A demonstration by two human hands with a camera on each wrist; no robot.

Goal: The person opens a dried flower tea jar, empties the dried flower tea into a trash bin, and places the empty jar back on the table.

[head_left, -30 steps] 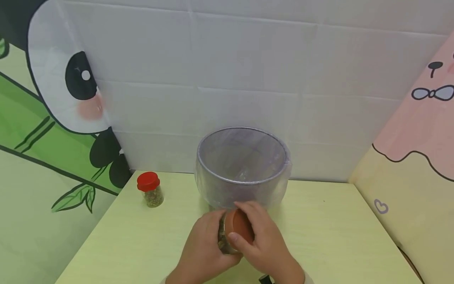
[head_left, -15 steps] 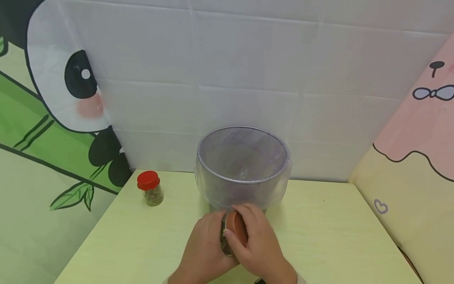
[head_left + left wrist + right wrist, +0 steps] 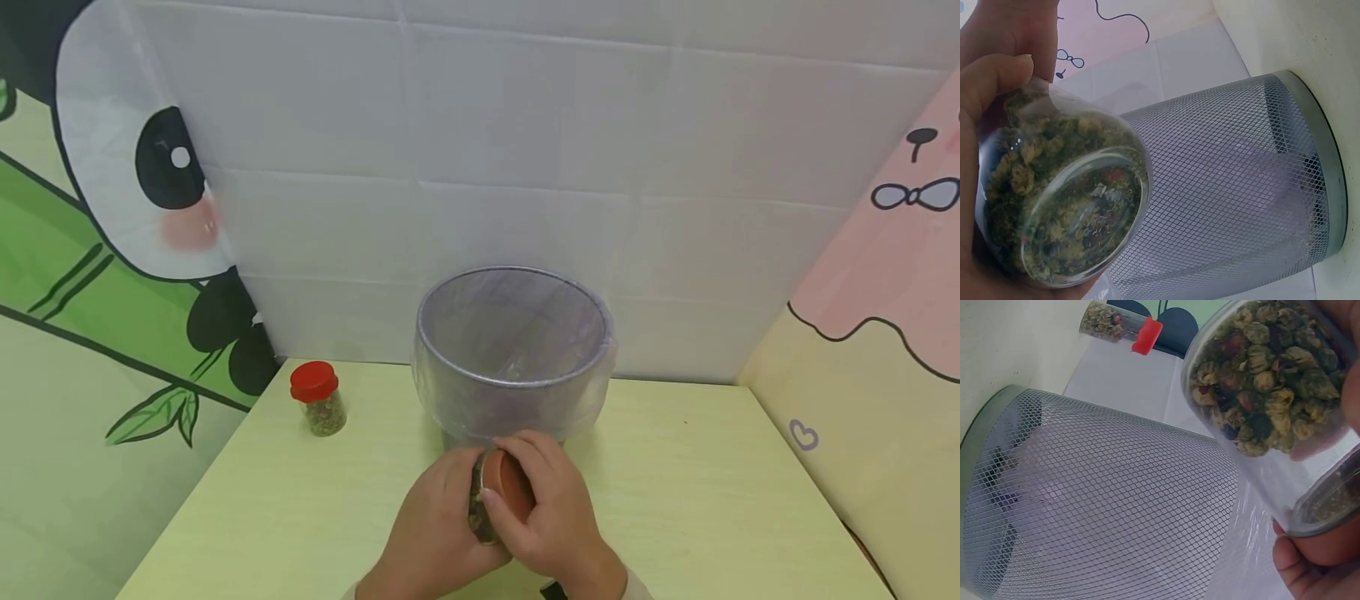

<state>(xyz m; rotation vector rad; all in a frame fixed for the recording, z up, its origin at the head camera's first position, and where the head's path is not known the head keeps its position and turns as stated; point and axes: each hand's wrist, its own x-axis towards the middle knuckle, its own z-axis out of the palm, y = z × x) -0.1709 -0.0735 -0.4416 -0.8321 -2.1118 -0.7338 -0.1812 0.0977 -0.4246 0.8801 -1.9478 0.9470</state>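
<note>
I have both hands on one small glass jar (image 3: 480, 500), held just off the table (image 3: 712, 500) near its front edge, directly in front of the mesh bin (image 3: 513, 354). My left hand (image 3: 435, 533) wraps round the jar's body, fingers curled about the glass; in the left wrist view the jar (image 3: 1063, 200) shows its clear base towards me, packed with dried green and yellowish buds. My right hand (image 3: 555, 517) grips the brown lid (image 3: 506, 483), thumb across the near side and fingers curled over the top. The jar lies tilted, lid pointing up and to the right. In the right wrist view the lid's rim (image 3: 1325, 506) sits against my fingers (image 3: 1310, 575) and the jar (image 3: 1266, 381) stands close to the bin's wall (image 3: 1104, 506), though I cannot tell whether they touch.

The bin is lined with a clear plastic bag (image 3: 600, 383) folded over its rim, and it stands close to the white back wall. To its right the table is open as far as the pink-and-cream side panel (image 3: 862, 375). To its left a second jar with a red lid (image 3: 318, 400) stands upright near the far-left corner, beside the panda panel (image 3: 150, 208), well apart from my hands.

I can read no label or writing on either jar or on the bin.
</note>
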